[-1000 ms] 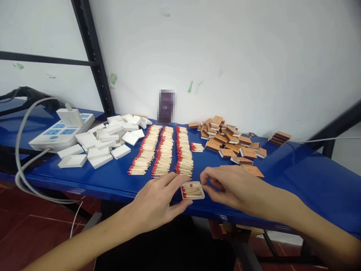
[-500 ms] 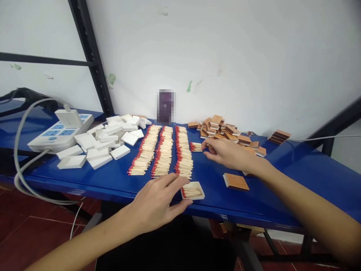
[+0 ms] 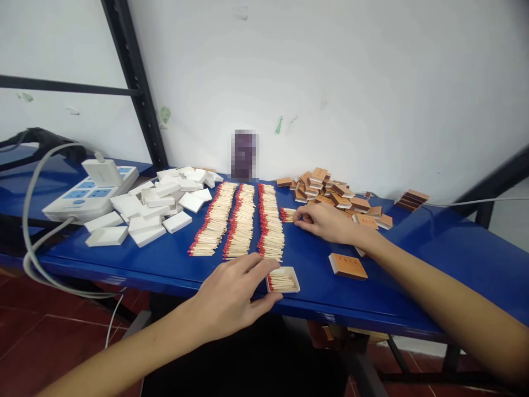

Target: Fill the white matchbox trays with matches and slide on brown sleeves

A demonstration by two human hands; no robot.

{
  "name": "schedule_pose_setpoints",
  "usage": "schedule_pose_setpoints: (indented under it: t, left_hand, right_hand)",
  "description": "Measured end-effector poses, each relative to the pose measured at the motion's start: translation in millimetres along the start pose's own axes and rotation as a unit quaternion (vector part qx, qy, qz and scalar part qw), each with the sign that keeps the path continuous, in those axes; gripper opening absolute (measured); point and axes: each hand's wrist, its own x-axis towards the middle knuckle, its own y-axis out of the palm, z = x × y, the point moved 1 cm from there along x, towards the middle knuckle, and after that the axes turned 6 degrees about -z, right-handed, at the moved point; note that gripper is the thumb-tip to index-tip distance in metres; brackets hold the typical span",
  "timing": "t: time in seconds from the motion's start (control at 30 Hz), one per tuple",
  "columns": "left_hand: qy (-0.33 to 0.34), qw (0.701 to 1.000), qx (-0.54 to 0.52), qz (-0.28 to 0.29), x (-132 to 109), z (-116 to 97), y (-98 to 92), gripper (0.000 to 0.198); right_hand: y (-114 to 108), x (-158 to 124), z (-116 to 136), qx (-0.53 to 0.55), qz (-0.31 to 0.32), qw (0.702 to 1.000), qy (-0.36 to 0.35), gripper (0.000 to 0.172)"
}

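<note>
A small white tray (image 3: 292, 271) sat near the middle of the front edge of the blue table (image 3: 433, 256), open side up. Matches (image 3: 282, 283) lay inside it, red heads toward its left end, filling part of it. The person's left hand (image 3: 235, 289) grasped the tray at that end, the thumb along its near side and the fingers along its far side. Farther back on the surface, the right hand (image 3: 326, 221) had its thumb and fingertips at the plain ends of a small bunch of matches (image 3: 286, 213); whether it gripped any of them could not be told.

Just left of that bunch, three long rows of matches (image 3: 238, 223) ran from near the back edge toward the front, heads mostly to the left. A brown matchbox cover (image 3: 348, 267) lay to the right of the tray, apart from it. Beyond the right hand, a pile of covers (image 3: 320, 184) spread along the back edge, with a stack of covers (image 3: 412, 199) farther right. Left of the rows was a heap of empty white trays (image 3: 155, 203), and beside it, toward the left end, a power strip (image 3: 68, 204) held a white plug (image 3: 102, 173). A blurred dark object (image 3: 244, 154) stood upright at the back edge, against the white wall (image 3: 330, 71).
</note>
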Motion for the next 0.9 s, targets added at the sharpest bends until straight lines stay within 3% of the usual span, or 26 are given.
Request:
schedule_pose_setpoints:
  t: [0.33,0.6,0.77,0.9]
  left_hand:
    - [0.004,1.0,0.001,-0.001,0,0,-0.1,0.031]
    - [0.002,1.0,0.006,-0.003,-1,-1,-0.5,0.033]
    - [-0.02,0.999,0.009,-0.024,-2,0,1.0,0.028]
    - [-0.027,0.999,0.011,-0.021,-1,0,1.9,0.023]
  right_hand:
    - [2,1,-2,0.032,0.004,0.999,0.01,0.024]
    - [-5,-10,1,0.058,0.052,0.997,-0.002,0.022]
    - [-31,-41,40,0.077,0.035,0.996,0.005,0.019]
    - [-31,-66,85,0.092,0.064,0.993,-0.03,0.013]
